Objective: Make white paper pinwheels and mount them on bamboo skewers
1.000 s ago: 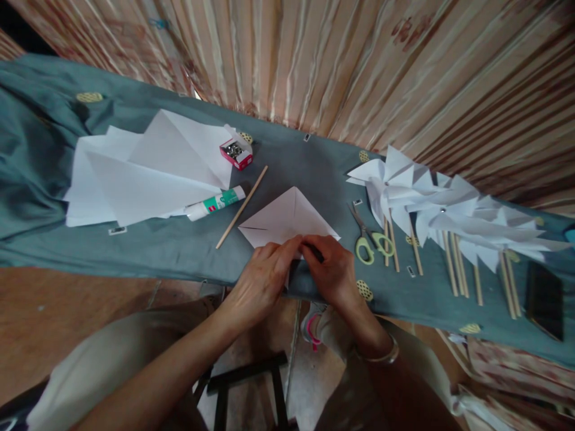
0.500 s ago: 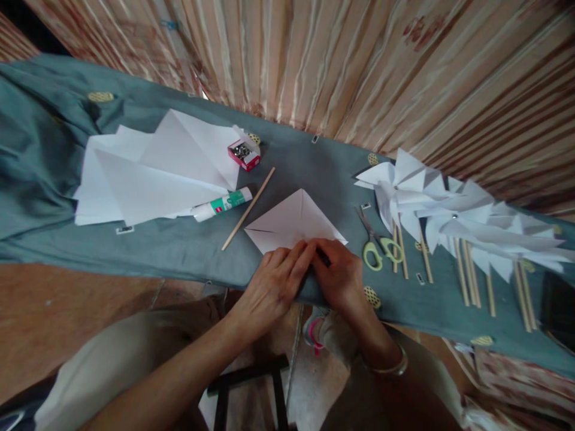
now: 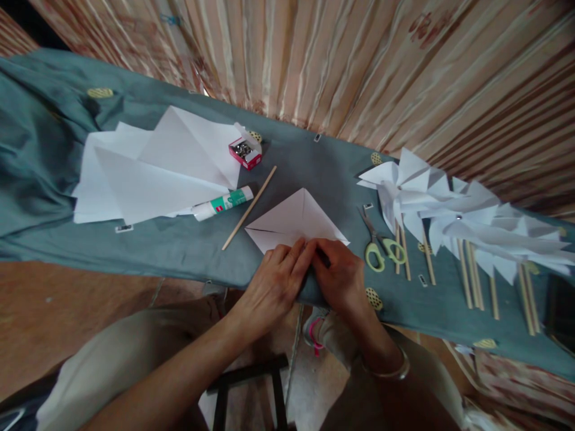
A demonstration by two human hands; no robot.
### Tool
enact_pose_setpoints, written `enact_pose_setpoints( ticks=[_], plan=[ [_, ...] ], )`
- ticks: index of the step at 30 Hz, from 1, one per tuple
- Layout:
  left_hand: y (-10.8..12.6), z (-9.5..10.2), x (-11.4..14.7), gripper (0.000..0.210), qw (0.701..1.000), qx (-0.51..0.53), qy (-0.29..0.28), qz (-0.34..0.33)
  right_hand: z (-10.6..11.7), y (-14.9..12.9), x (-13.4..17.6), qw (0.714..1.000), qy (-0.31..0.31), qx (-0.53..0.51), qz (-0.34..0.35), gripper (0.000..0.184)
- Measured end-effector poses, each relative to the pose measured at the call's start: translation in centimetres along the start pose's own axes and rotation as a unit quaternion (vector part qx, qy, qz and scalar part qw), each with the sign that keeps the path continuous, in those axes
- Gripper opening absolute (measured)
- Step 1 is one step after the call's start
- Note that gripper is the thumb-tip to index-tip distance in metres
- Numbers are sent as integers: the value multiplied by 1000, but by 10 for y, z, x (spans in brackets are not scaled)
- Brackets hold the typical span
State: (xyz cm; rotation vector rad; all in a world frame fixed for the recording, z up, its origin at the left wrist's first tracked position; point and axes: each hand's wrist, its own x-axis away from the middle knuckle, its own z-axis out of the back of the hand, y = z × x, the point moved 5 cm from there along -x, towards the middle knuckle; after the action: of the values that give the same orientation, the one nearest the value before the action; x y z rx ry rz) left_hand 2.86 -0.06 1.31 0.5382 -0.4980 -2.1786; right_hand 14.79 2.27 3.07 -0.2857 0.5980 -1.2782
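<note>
A white square paper (image 3: 296,215) lies on the cloth in front of me, one corner pointing away. Lines, creased or cut, run from its left and far corners toward the middle. My left hand (image 3: 279,278) presses closed fingers onto its near part. Beside it, touching at the fingertips, my right hand (image 3: 339,272) is closed in a pinch at the same part. Both hands cover the near corner. Left of the paper lie a wooden stick (image 3: 250,208) and a glue stick (image 3: 223,203). Green-handled scissors (image 3: 374,239) lie to the right.
White paper sheets (image 3: 148,179) are piled at the left, with an open red box (image 3: 245,154) of small metal pins by their edge. Several paper pinwheels (image 3: 476,224) on wooden sticks lie at the right. A dark object (image 3: 559,311) sits at the right edge.
The view has shifted very slightly. Both hands stay in nearly the same place on the paper, and nothing else has visibly moved.
</note>
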Motion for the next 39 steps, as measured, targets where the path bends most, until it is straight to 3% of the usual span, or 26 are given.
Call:
enact_pose_setpoints(
  ticks=[7, 15, 24, 33, 39],
  plan=[
    [-1, 0, -5, 57, 1000, -1, -3, 18, -2, -4, 1, 999, 9, 45, 29, 20],
    [-4, 2, -10, 61, 999, 7, 48, 5, -3, -6, 1, 996, 7, 74, 51, 19],
    [-15, 26, -7, 52, 992, 58, 108, 40, -3, -9, 1, 991, 11, 117, 64, 19],
    [-21, 29, 1, 50, 992, 55, 94, 60, -10, -11, 1, 987, -51, 133, 78, 28],
    [-19, 29, 5, 43, 995, 39, 81, 52, -11, -14, -1, 986, -40, 139, 78, 28]
  ],
)
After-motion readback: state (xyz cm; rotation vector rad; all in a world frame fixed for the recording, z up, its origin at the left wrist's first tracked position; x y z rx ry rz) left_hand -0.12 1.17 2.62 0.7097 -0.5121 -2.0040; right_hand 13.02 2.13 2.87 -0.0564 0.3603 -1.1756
